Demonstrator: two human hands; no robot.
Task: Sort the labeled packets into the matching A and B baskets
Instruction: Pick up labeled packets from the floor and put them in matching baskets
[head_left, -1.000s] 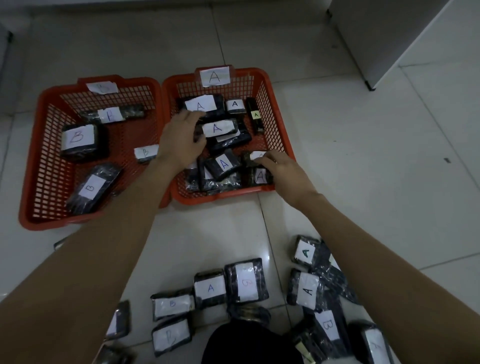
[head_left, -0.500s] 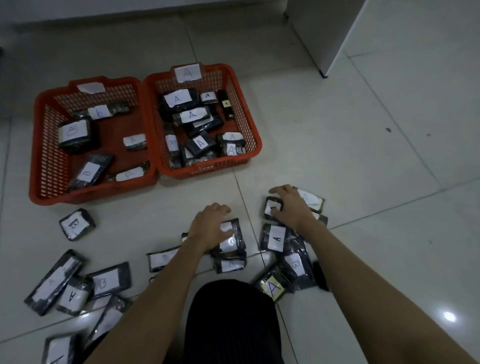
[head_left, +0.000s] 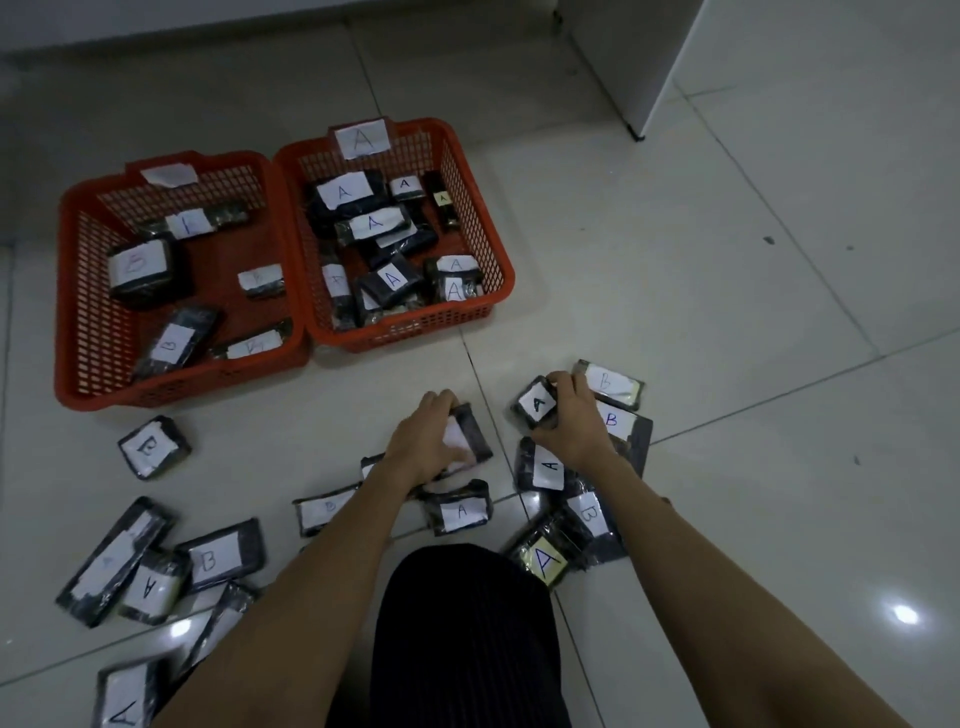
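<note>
- Red plastic A basket (head_left: 480, 218), marked by a white card with the letter A on its far rim, sits on the pale tiled floor (head_left: 675, 270) with a heap of black packets labelled A inside.
- Touching its left side stands the B basket (head_left: 78, 312), also red mesh, with a few packets spread over its bottom; the B labels there are faint.
- Near the person, the right hand (head_left: 571, 421) curls round a small black packet labelled A (head_left: 535, 404), fingers over its far edge and thumb at its near edge; the packet is tilted and sits right of the floor's tile joint.
- Just right of that hand lie two packets marked B (head_left: 615, 383), one partly under the wrist.
- The left hand (head_left: 426, 441) grips a dark packet with a white label (head_left: 467, 434) whose letter cannot be read; fingers wrap over its far end.
- Just near of the left hand rests another packet marked A (head_left: 460, 512).
- More labelled packets lie scattered on the floor at near left, including a lone one marked B (head_left: 153, 447) just near of the B basket.
- A white cabinet corner (head_left: 675, 57) stands at far right.
</note>
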